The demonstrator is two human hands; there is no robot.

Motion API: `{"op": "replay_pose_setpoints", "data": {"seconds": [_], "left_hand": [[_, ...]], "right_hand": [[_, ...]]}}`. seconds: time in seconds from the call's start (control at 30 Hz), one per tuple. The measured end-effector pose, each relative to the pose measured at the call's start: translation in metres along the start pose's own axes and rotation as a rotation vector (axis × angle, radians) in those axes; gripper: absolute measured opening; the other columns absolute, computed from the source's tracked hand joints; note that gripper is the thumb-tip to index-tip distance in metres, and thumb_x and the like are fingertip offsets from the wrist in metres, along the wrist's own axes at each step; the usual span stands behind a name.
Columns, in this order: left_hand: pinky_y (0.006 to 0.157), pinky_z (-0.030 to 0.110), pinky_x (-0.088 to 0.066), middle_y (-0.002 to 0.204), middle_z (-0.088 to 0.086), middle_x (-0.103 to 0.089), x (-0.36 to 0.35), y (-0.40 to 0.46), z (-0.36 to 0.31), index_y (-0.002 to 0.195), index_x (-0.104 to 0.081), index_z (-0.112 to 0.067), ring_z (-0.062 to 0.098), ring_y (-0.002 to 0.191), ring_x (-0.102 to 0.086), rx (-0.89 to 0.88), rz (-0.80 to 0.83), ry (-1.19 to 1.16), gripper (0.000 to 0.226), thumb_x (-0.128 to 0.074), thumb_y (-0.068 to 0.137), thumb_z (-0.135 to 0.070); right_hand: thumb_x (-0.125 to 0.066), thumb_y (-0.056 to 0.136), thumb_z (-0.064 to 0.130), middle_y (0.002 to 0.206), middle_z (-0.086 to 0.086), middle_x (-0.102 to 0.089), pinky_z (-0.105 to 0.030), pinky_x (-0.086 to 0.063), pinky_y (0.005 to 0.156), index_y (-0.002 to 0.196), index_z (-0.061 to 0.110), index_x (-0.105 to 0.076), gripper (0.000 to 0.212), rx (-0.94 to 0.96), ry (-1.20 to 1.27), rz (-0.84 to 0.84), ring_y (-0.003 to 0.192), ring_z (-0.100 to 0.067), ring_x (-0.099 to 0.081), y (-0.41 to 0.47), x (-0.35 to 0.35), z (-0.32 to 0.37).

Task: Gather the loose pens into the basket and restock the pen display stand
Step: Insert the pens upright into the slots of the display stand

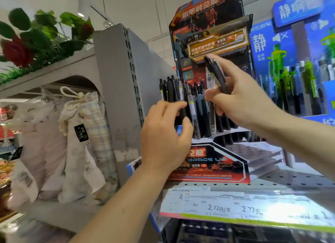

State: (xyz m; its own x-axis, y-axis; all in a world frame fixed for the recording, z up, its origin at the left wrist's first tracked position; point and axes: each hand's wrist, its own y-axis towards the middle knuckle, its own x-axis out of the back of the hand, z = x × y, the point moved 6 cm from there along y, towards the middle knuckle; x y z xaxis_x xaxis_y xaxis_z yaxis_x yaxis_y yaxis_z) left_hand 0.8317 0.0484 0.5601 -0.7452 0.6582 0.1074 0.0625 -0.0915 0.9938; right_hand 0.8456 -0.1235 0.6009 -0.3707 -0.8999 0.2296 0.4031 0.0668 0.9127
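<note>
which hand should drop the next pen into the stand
Right. The right hand already holds a black pen just above the standing pens in the stand. The left hand holds no pen; its fingers rest on the standing pens' left side.

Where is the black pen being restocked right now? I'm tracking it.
Right of centre, gripped in the right hand: the black pen is raised before the red display stand, above its standing pens.

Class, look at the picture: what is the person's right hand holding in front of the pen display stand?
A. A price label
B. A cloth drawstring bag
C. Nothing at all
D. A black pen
D: the right hand grips a black pen, raised in front of the pen display stand.
</note>
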Motion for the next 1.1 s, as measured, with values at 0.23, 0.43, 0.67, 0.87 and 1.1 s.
{"op": "replay_pose_setpoints", "data": {"seconds": [0.23,0.43,0.67,0.87,1.1], "left_hand": [[0.077,0.022,-0.039,0.092,-0.007,-0.053,-0.011,-0.024,0.011,0.087,-0.066,-0.014,0.013,0.088,-0.047,-0.016,-0.15,-0.019,0.011,-0.06,0.085,-0.024],[0.078,0.018,-0.037,0.092,-0.009,-0.051,-0.01,-0.026,0.011,0.088,-0.064,-0.015,0.011,0.088,-0.046,0.003,-0.123,-0.028,0.014,-0.058,0.086,-0.027],[0.079,0.016,-0.036,0.093,-0.007,-0.054,-0.01,-0.027,0.012,0.091,-0.065,-0.016,0.009,0.089,-0.045,0.007,-0.115,-0.029,0.015,-0.058,0.087,-0.029],[0.079,0.017,-0.035,0.094,-0.005,-0.055,-0.009,-0.029,0.011,0.093,-0.065,-0.015,0.01,0.09,-0.045,0.01,-0.098,-0.019,0.018,-0.057,0.088,-0.03],[0.081,0.02,-0.038,0.096,-0.006,-0.056,-0.009,-0.029,0.01,0.095,-0.066,-0.017,0.009,0.093,-0.046,0.015,-0.075,0.008,0.018,-0.057,0.089,-0.031]], "right_hand": [[-0.067,0.095,0.013,0.082,0.004,-0.071,-0.018,-0.053,0.065,0.149,0.048,-0.034,0.073,0.06,-0.044,-0.03,0.059,-0.009,-0.072,-0.002,-0.009,-0.007],[-0.07,0.093,0.011,0.077,0.008,-0.072,-0.011,-0.05,0.059,0.142,0.046,-0.041,0.067,0.063,-0.082,0.006,0.054,-0.008,-0.07,-0.002,-0.008,0.001],[-0.071,0.093,0.015,0.083,0.014,-0.072,-0.024,-0.052,0.057,0.131,0.06,-0.043,0.065,0.11,-0.11,0.025,0.056,-0.011,-0.064,-0.007,-0.007,0.011],[-0.07,0.093,0.022,0.079,0.012,-0.064,-0.008,-0.041,0.059,0.131,0.047,-0.052,0.05,0.097,-0.3,0.094,0.064,0.004,-0.06,-0.016,-0.021,0.004],[-0.063,0.097,0.029,0.068,0.018,-0.061,-0.011,-0.038,0.05,0.121,0.051,-0.052,0.035,0.065,-0.286,0.105,0.049,-0.002,-0.051,-0.012,-0.018,-0.002]]}}
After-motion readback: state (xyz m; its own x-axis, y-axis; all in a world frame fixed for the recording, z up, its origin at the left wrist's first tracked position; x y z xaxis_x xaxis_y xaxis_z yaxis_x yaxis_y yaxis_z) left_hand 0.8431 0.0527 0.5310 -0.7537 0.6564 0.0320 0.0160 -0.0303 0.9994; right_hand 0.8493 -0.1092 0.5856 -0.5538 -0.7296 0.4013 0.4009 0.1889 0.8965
